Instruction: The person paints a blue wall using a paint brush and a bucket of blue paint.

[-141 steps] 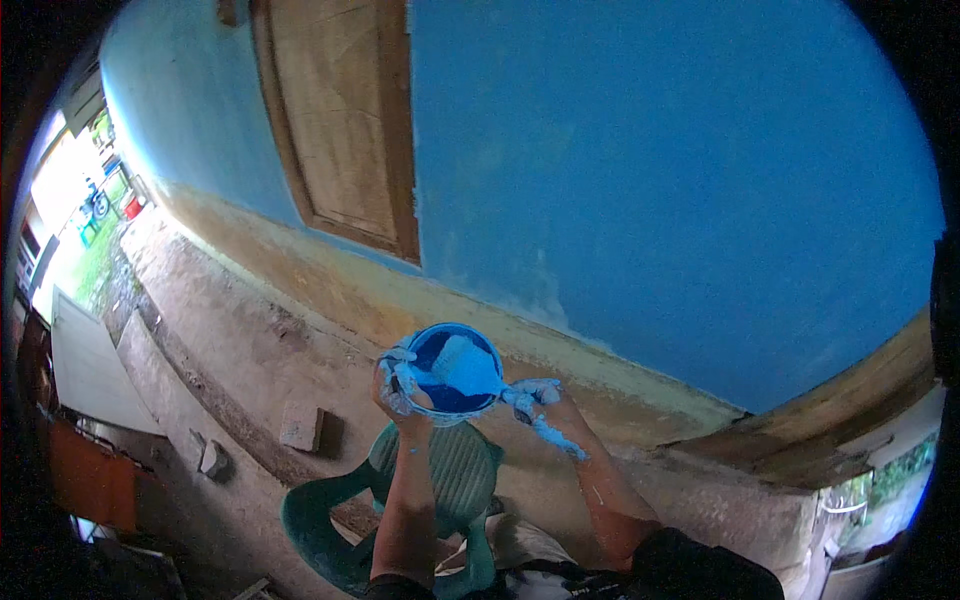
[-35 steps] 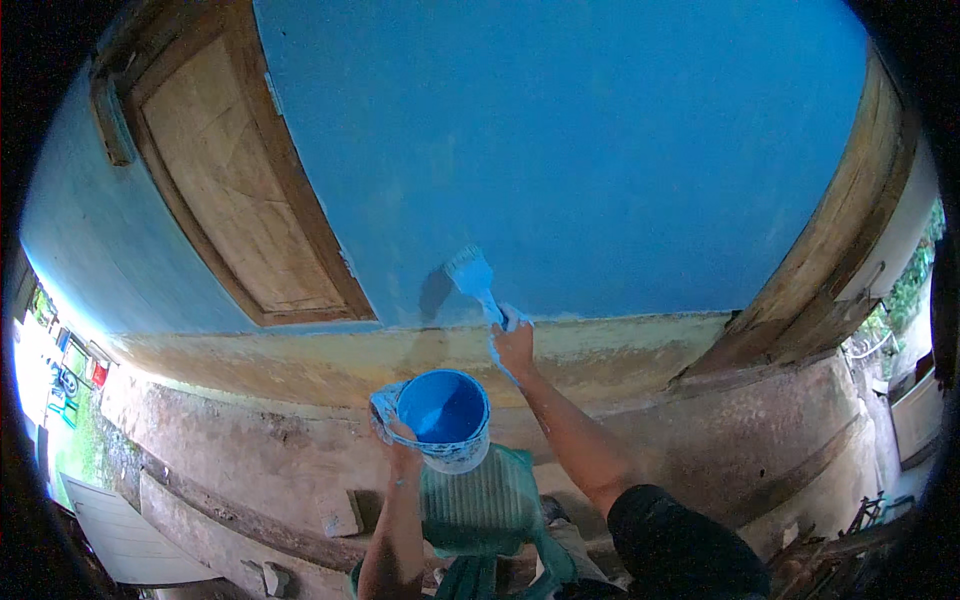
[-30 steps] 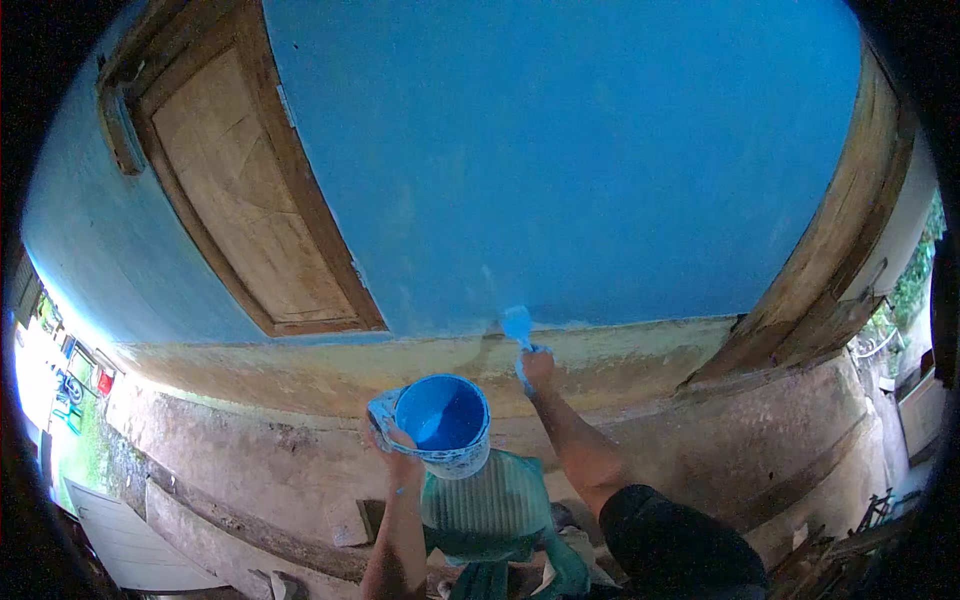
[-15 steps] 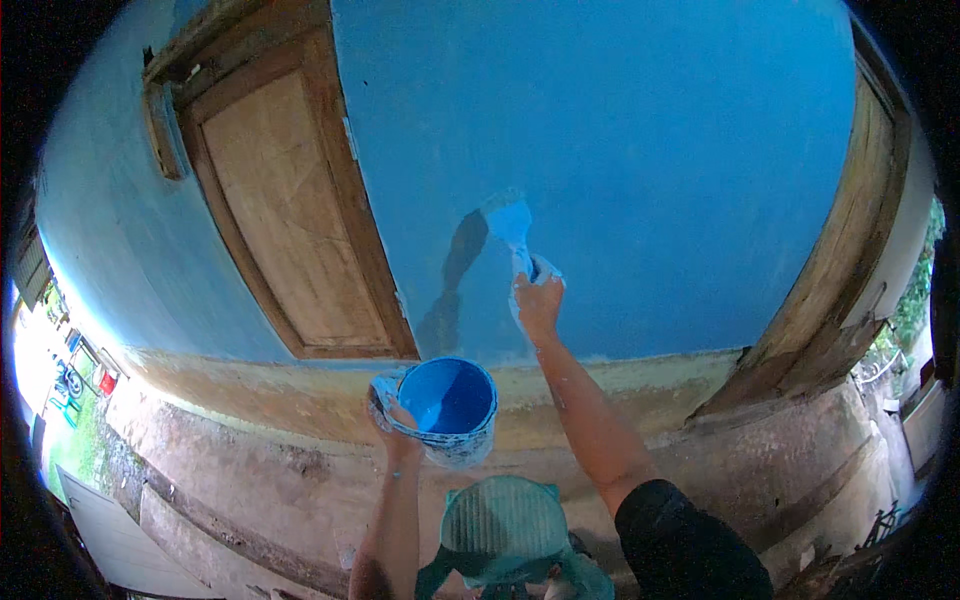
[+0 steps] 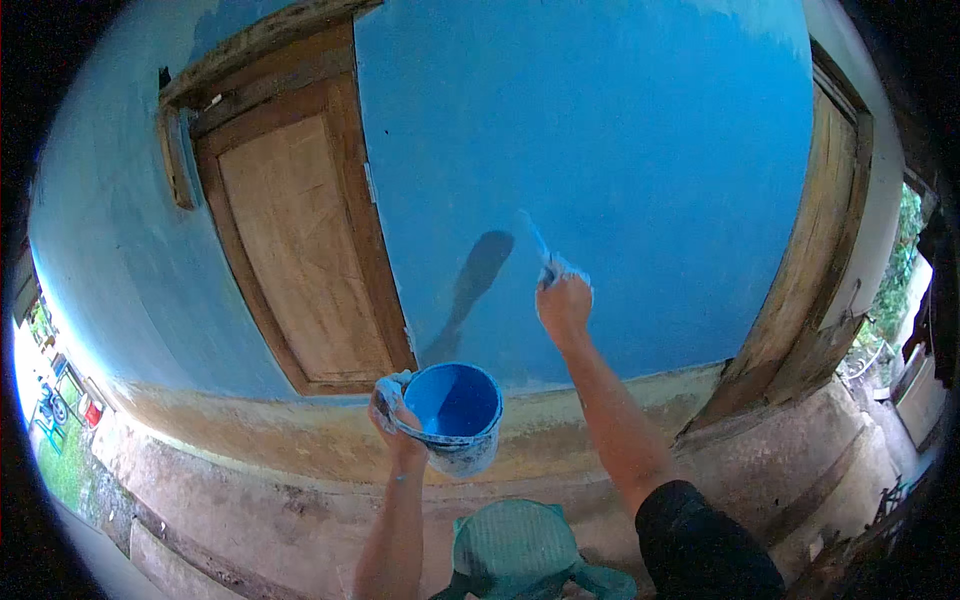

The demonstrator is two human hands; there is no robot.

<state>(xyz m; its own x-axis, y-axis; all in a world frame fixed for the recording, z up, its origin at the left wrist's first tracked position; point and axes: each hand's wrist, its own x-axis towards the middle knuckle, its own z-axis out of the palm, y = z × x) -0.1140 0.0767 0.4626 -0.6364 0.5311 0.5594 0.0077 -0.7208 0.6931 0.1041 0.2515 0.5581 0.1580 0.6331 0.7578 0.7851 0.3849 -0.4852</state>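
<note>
My left hand (image 5: 395, 415) grips the rim of a paint-smeared bucket (image 5: 466, 457), with a pale blue rag or glove (image 5: 391, 384) bunched at the fingers. Blue paint (image 5: 450, 395) shows inside it, and the bucket tips a little toward me. Ahead and to the right, my right hand (image 5: 566, 305) is closed round the handle of a paintbrush (image 5: 538, 238), which appears nearly edge-on against the blue wall (image 5: 660, 170). A paint-stained cloth or glove (image 5: 566, 268) covers some of those fingers. The arm's shadow falls on the wall left of the brush.
A wooden door or shutter (image 5: 300, 240) in a brown frame is left of the painted area, and another wooden door (image 5: 800, 240) stands at the right. Below me is a green plastic chair (image 5: 515, 545). A tan base strip (image 5: 540, 440) runs under the blue wall.
The brush has turned from showing its broad face to nearly edge-on. My right hand has shifted slightly right and down in the view. My left hand still holds the bucket.
</note>
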